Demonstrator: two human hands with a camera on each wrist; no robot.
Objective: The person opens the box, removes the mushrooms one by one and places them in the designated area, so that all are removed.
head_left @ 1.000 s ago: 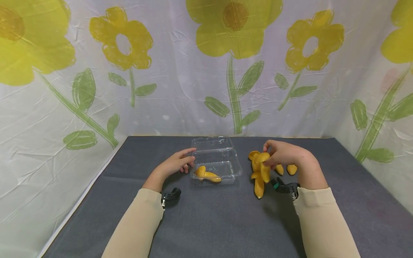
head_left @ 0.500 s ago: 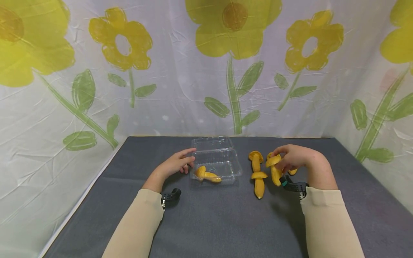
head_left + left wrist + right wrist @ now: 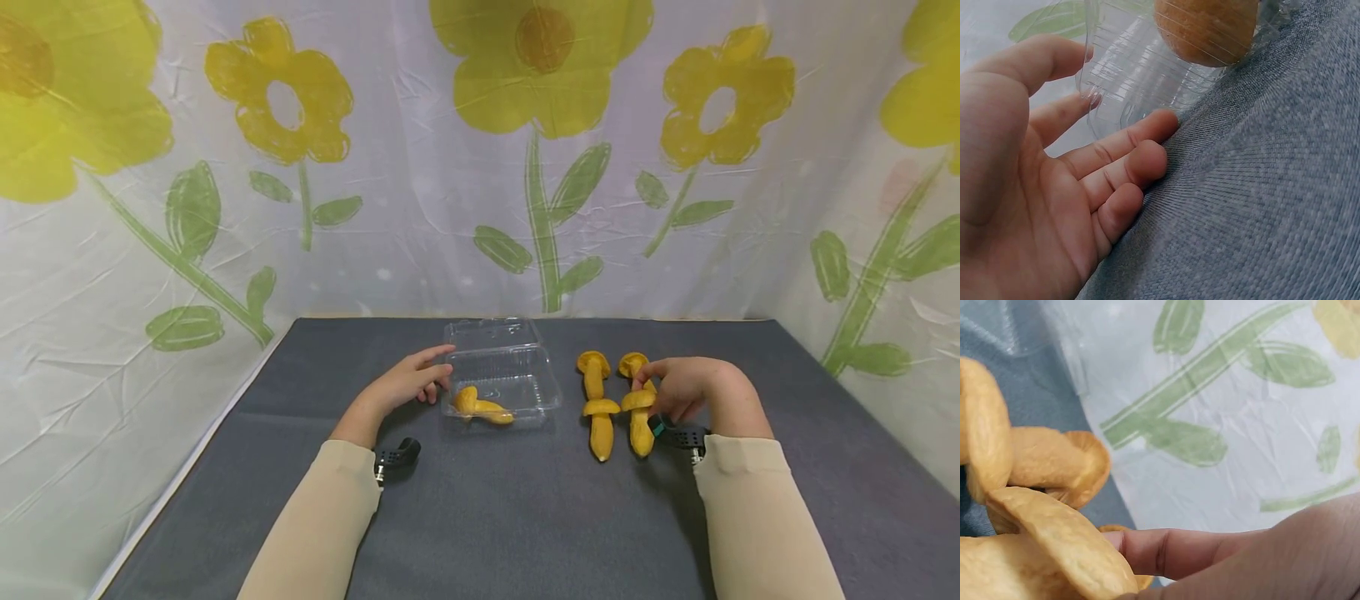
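Note:
Several yellow-brown mushrooms lie on the dark cloth. My right hand (image 3: 686, 387) pinches the cap of the near mushroom (image 3: 641, 429) in the right-hand column, just in front of another mushroom (image 3: 632, 364). In the right wrist view a fingertip touches that mushroom's cap (image 3: 1066, 540); the thumb side is cut off. A clear plastic box (image 3: 551, 392) stands with its lid raised behind, and one mushroom (image 3: 491, 412) lies inside at the left. My left hand (image 3: 405, 383) touches the box's left side with extended, relaxed fingers, seen from the palm in the left wrist view.
Left of the right hand, two mushrooms lie end to end, a far one (image 3: 593, 379) and a near one (image 3: 601, 437). A white curtain (image 3: 405, 208) with printed flowers hangs behind the table (image 3: 487, 525). Whatever lies beneath my right hand is hidden.
My right hand has carried a mushroom rightwards from above the left pair and lowered it towards me, in front of another mushroom. My left hand and the box have stayed put.

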